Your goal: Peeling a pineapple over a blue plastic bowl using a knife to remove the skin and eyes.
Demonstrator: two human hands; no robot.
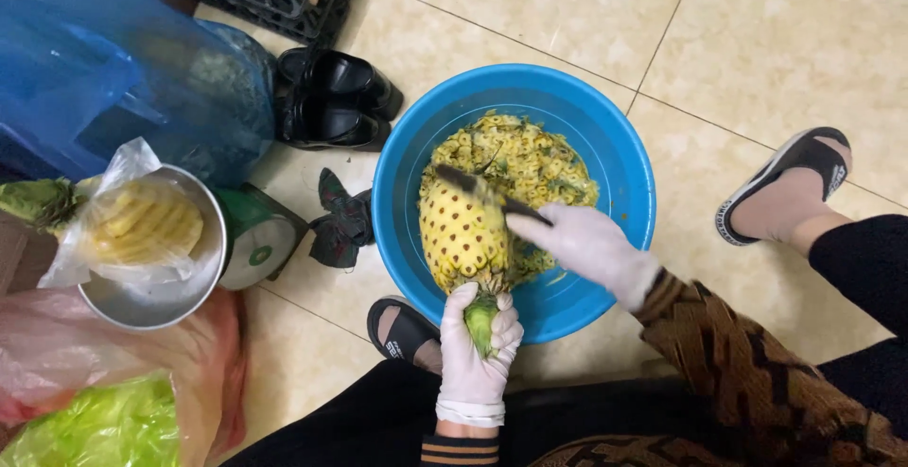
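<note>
Pineapple (463,235) held over a blue basin (624,155), half peeled.

The gloved left hand (476,353) clenches the green crown stub (482,320), keeping the fruit upright above the peelings (530,159) in the basin. The gloved right hand (586,245) grips a dark knife (478,193), its blade lying across the fruit's far top. The flesh looks wet, knobbly and dotted with brown eyes, probably slippery and fairly heavy, so the stiff, fibrous crown seems the surest hold. To the left, a bagged peeled pineapple (142,226) sits in a scale's metal pan (203,287).
</note>
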